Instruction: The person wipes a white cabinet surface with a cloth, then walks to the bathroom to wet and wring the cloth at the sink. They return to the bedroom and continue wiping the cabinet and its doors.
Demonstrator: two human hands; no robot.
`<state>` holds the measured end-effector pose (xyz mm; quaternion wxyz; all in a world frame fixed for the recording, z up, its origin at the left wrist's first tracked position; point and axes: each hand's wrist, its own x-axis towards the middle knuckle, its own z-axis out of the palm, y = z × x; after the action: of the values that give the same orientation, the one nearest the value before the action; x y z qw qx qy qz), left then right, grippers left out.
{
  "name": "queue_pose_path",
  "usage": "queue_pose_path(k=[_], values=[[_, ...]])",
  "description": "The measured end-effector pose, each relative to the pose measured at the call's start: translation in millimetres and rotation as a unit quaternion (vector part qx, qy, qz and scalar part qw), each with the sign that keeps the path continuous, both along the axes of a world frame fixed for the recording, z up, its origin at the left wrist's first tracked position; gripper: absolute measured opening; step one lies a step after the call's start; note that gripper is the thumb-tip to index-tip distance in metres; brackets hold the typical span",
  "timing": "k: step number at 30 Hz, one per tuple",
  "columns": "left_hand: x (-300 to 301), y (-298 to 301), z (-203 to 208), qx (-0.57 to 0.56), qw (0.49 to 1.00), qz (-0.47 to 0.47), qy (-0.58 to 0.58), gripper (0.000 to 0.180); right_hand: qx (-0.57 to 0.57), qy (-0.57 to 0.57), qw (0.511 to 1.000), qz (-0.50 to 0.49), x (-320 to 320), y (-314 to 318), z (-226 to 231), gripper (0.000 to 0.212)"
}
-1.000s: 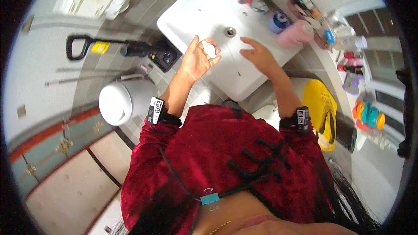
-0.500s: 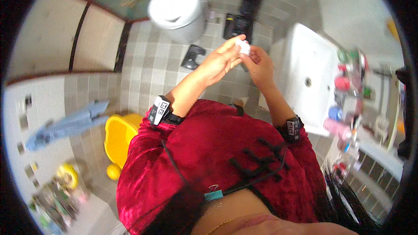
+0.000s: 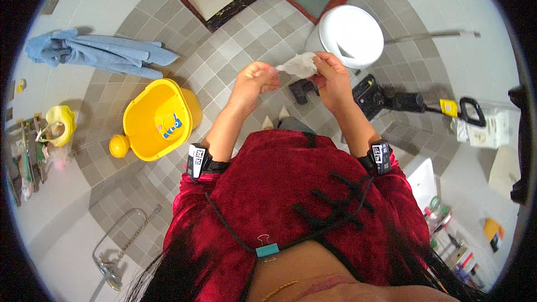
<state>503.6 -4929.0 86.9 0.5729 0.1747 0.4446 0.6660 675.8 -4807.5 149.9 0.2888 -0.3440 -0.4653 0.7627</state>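
Both bare hands are raised in front of the body on my feed, with a thin, crumpled white tissue-like sheet [image 3: 301, 65] stretched across the space between them. On the left, the left hand [image 3: 255, 83] has its fingers curled in, and I see their tips closed on the sheet's narrow, drawn-out end. Opposite, the right hand [image 3: 333, 78] pinches the broader right end between thumb and fingers (the folds are too fine for me to trace from here). Just beyond the right hand I have a white bin with a round lid [image 3: 351, 33], on the far side of the grey tiled floor [image 3: 238, 42]. Right of that hand is a black long-handled cleaning device [image 3: 405, 102]. Left of the left hand I find a large yellow plastic tub [image 3: 192, 106], and farther left, beyond it, a light blue cloth towel [image 3: 106, 56].
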Motion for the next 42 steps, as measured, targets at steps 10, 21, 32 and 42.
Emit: queue_pose_path(k=[10,21,32,42], values=[[-199.1,46.5,135.7,0.038,0.998,0.035,0.033,0.030,-0.084,0.085,0.968,0.221,-237.0,70.3,98.8,0.024],[-362.6,184.6,140.2,0.131,0.984,0.111,-0.053,0.024,0.248,-0.025,0.920,0.302,-412.1,212.9,100.6,0.043],[-573.4,366.2,152.9,0.090,0.985,-0.010,-0.150,0.050,-0.056,0.003,0.989,0.139,-580.0,416.3,124.0,0.032],[-804.4,504.1,131.2,0.025,0.986,0.098,-0.129,0.028,-0.149,0.064,0.980,0.113,-818.1,582.4,150.6,0.035]])
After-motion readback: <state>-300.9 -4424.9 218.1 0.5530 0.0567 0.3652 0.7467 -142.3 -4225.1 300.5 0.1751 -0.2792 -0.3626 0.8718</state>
